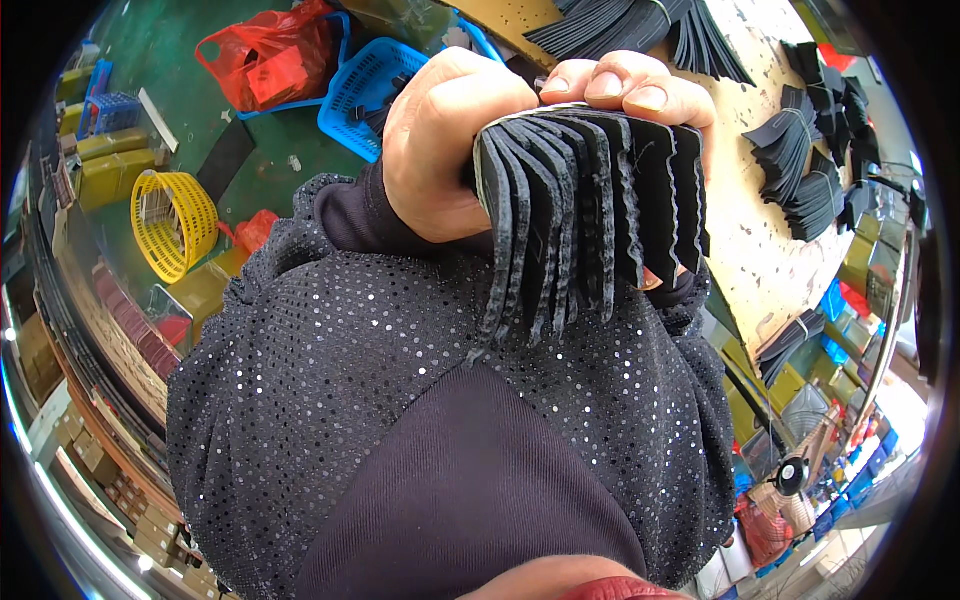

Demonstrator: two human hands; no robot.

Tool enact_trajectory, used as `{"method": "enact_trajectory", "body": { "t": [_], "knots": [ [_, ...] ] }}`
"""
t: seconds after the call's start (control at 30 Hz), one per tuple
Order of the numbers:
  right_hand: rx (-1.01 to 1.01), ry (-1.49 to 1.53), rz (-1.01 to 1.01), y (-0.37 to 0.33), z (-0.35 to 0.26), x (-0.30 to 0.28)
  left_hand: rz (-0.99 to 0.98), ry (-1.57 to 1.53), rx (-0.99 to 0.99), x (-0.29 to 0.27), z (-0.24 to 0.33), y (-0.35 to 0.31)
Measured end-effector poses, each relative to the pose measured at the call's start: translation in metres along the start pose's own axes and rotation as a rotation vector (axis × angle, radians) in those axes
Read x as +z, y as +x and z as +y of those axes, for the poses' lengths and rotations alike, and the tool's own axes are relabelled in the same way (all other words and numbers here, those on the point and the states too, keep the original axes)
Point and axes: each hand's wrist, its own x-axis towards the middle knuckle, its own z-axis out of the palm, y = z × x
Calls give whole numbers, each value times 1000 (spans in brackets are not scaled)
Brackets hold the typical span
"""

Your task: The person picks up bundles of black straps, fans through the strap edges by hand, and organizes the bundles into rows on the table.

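Observation:
Close in front of my chest is a thick bundle of black fabric-like strips [560, 200], bent over at the top so that its layers fan apart and hang down. Their edges look grey and frayed, some of them wavy. A pale band runs along the bend at the top. My left hand [435, 140] is closed on the bundle's left side, with the thumb side up. From the right, my right hand [645, 90] curls its fingers over the top; the bundle hides its palm. A bit of that hand shows below the strips.
A worn tan table [770, 270] on the right carries several tied bundles of black strips [610, 30]. To the left are a blue basket [370, 80], a red plastic bag [270, 65] and a yellow basket [185, 225] above a green floor [265, 165]. A fan [792, 475] stands at lower right.

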Motion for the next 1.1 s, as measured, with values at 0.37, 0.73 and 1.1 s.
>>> {"method": "enact_trajectory", "body": {
  "t": [0.37, 0.73, 1.1],
  "knots": [
    [83, -76, -379, 8, -1, -35, -174, 7, -101, -17, 6, -2],
    [227, 39, -162, -1, -4, -42, -91, 21, -110, -6, 10, 12],
    [413, -460, -9, -23, -53, -46, -107, -750, -826, 33, 22, 5]
  ]
}}
